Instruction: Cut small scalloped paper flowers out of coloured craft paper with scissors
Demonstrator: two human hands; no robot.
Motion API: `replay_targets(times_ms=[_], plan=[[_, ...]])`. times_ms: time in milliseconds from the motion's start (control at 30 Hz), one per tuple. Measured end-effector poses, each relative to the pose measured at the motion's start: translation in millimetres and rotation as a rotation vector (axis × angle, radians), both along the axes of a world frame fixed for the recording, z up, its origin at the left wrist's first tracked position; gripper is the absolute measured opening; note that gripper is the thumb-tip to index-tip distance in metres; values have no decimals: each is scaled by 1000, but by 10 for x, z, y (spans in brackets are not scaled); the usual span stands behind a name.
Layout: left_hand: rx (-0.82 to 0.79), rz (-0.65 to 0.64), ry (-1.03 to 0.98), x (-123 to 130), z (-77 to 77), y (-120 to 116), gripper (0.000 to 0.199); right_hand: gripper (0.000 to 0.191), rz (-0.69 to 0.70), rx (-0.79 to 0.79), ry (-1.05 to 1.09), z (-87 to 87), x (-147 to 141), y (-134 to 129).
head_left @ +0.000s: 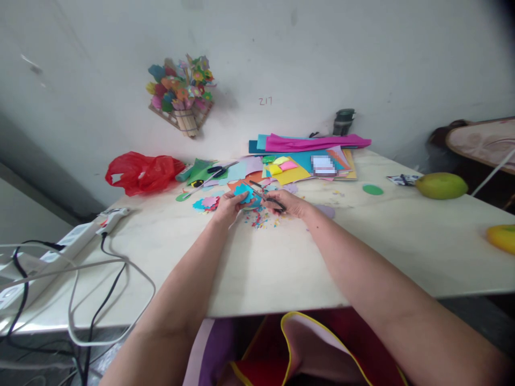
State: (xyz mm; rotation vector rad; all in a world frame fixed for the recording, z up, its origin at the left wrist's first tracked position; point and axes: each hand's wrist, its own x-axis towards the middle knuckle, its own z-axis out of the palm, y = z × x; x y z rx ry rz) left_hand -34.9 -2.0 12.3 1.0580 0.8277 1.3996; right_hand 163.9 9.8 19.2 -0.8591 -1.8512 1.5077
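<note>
A blue paper flower (242,192) with a scalloped edge is pinched in my left hand (229,208). My right hand (292,203) grips a pair of scissors (274,202) by its dark handles, the blades pointing left toward the flower. Whether the blades touch the paper is too small to tell. Small coloured paper scraps (260,219) lie scattered on the table below both hands. Left of my left hand rests a small pile of cut paper flowers (210,201) in pink, blue and red.
Coloured paper sheets (298,169) are stacked toward the wall. A red plastic bag (137,172) and a second pair of scissors (217,171) lie at the back left. A green-yellow mango (441,185) sits at the right. Cables and a power strip (68,241) crowd the left edge.
</note>
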Motion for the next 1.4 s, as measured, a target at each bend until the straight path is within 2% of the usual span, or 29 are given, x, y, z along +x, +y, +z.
replay_targets(times_ms=[167, 400, 600, 800, 1033, 1400], plan=[[-2, 10, 57, -13, 11, 0, 33, 29, 50, 31, 21, -57, 42, 44], [69, -58, 147, -37, 26, 0, 34, 26, 65, 21, 21, -43, 59, 38], [58, -64, 211, -67, 39, -13, 32, 25, 59, 0, 32, -42, 69, 42], [3, -52, 152, -36, 53, -47, 29, 25, 57, 0, 42, -46, 54, 45], [20, 10, 75, -50, 2, 6, 21, 19, 48, 6, 25, -20, 31, 11], [4, 3, 58, -47, 7, 1, 20, 24, 55, 34, -35, -27, 31, 19]])
